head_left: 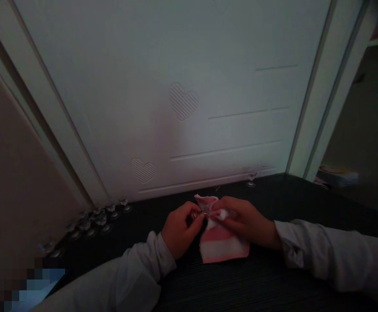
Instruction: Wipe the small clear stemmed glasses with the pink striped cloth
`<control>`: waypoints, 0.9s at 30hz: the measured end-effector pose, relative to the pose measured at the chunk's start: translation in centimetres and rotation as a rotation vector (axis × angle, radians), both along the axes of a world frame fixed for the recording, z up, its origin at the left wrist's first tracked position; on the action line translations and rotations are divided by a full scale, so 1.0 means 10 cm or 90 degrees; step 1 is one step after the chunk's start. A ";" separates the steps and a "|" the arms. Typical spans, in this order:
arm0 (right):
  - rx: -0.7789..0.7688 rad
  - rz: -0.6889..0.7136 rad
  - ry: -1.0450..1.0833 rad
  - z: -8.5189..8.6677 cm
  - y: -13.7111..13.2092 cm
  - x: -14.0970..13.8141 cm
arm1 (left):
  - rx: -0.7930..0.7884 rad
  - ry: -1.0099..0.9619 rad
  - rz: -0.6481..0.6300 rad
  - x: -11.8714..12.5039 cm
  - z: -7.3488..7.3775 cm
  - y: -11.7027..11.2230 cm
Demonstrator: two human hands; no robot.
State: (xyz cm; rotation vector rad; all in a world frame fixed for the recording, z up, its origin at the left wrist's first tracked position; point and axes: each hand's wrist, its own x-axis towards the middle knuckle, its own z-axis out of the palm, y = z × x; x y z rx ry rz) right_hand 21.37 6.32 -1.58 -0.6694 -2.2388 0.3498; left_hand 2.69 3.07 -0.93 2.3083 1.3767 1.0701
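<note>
A small pink-and-white striped cloth lies on a dark floor surface in front of a white door. My right hand pinches the cloth's upper edge. My left hand meets it from the left, fingers closed on a small shiny clear object at the cloth's top. Both arms wear white sleeves. The light is dim and the small object is hard to make out.
A white door with heart shapes stands straight ahead. Several small clear suction-cup-like pieces lie along its foot at left, one more at right. A beige wall is at left; an opening with stacked items at right.
</note>
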 end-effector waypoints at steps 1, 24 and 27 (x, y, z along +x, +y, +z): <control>0.001 0.002 -0.003 0.00 0.00 0.00 | -0.002 -0.002 -0.005 0.00 0.00 0.00; 0.072 0.041 0.001 -0.03 0.01 0.02 | -0.020 -0.016 -0.016 0.00 0.00 0.02; 0.071 0.047 -0.010 -0.04 0.02 0.03 | -0.023 -0.023 -0.013 -0.01 -0.01 0.03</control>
